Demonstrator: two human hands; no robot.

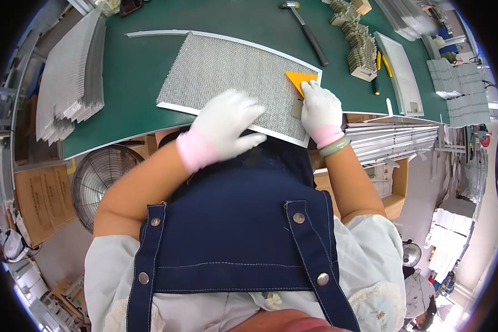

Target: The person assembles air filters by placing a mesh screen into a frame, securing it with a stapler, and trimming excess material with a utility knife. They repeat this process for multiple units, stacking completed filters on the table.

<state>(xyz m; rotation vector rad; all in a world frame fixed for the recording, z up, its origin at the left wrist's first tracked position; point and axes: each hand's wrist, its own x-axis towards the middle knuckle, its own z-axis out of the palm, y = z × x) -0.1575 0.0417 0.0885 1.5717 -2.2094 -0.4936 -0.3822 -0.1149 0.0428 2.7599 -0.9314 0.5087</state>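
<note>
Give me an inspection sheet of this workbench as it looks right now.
Surface: green bench.
Job's things: framed mesh panel lying flat; orange scraper on its right end.
Clutter: hammer, mesh sheet stack, grey parts stack, second frame.
Grippers: left hand flat on the mesh panel; right hand grips the orange scraper.
Cables: nothing seen.
Surroundings: floor fan, cardboard boxes, metal rails.
</note>
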